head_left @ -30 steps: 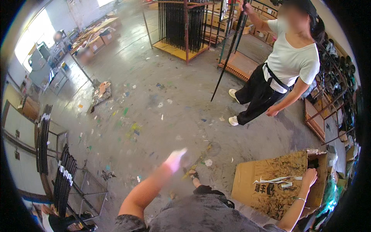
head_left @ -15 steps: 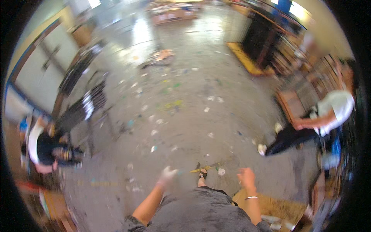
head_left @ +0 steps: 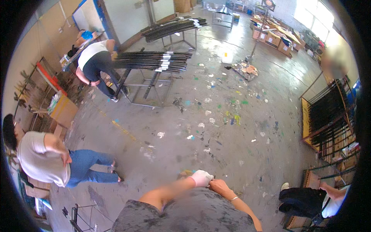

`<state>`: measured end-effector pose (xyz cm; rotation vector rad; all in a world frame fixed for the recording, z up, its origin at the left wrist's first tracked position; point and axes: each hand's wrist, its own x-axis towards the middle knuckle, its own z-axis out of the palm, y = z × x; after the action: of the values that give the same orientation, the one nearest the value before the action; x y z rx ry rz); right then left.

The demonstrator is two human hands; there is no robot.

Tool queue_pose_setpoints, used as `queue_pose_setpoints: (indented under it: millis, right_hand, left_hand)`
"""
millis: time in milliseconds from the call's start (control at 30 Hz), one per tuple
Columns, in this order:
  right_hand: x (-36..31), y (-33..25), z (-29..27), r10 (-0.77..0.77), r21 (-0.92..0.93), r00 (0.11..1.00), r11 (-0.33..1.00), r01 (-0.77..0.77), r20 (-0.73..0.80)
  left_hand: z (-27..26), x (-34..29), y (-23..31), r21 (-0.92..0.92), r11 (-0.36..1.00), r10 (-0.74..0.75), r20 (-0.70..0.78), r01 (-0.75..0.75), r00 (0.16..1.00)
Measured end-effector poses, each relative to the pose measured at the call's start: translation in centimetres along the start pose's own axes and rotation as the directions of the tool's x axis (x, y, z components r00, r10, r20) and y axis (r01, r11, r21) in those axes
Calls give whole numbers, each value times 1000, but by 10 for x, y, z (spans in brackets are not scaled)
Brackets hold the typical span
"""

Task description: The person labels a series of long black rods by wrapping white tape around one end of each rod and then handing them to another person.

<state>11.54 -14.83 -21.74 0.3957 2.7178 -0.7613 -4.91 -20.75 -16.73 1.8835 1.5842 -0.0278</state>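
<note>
Two hands [head_left: 202,178] [head_left: 220,187] brought together, one white glove [head_left: 199,179]

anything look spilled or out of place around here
Yes, the floor: it is dotted with white, green and yellow marks that could be spilled paint or scraps. Farther off, a crumpled heap lies directly on the floor, which looks untidy.

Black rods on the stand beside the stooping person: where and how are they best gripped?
Probably around the white bands, from the picture's right: the black rods are long and thin, lying side by side, and the stooping person stands at their left end.
</note>
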Motion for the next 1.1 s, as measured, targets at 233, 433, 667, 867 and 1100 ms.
queue_pose_setpoints:
  millis: [233,433,667,867,1100]
  right_hand:
    - [13,-2,-2,-76,69,997,995,75,7]
    - [21,-2,1,-76,166,996,983,84,-56]
    - [40,-7,1,-117,215,993,969,121,-33]
    - [55,-10,-1,-117,240,993,965,106,29]
    - [67,-8,2,-116,319,991,944,89,66]
  left_hand:
    - [2,-7,-11,-92,991,-92,24,94,995]
    - [4,-8,-21,-127,985,-119,24,121,993]
    - [2,-16,-37,-192,968,-158,44,164,986]
    - [-1,-22,-47,-251,945,-200,60,209,978]
    - [-3,-25,-55,-277,937,-200,70,212,977]
